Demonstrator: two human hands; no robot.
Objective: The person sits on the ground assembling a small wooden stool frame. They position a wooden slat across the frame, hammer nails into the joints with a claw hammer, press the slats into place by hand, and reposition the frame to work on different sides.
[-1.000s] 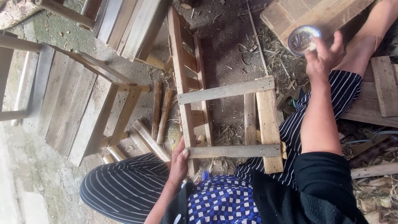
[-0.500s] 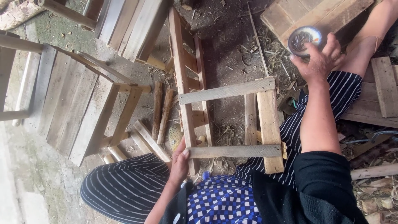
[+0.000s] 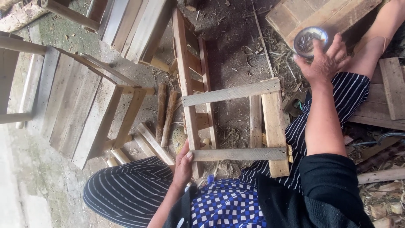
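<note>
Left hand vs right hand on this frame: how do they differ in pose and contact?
The left hand sits low, gripping the near slat of the wooden frame; the right hand is stretched far out, off the frame. The left hand's fingers curl around wood; the right hand's fingers spread open at a small round metal bowl. The left forearm is bare; the right arm has a black sleeve. Both are bare hands.

Right hand (image 3: 325, 63) shifted slightly over small round metal bowl (image 3: 310, 41) — a second ago fingers bunched at bowl rim with thumb up; half a second ago dipped over rim; now fingers spread, fanned beside bowl, palm lower. Bowl interior more exposed now.
</note>
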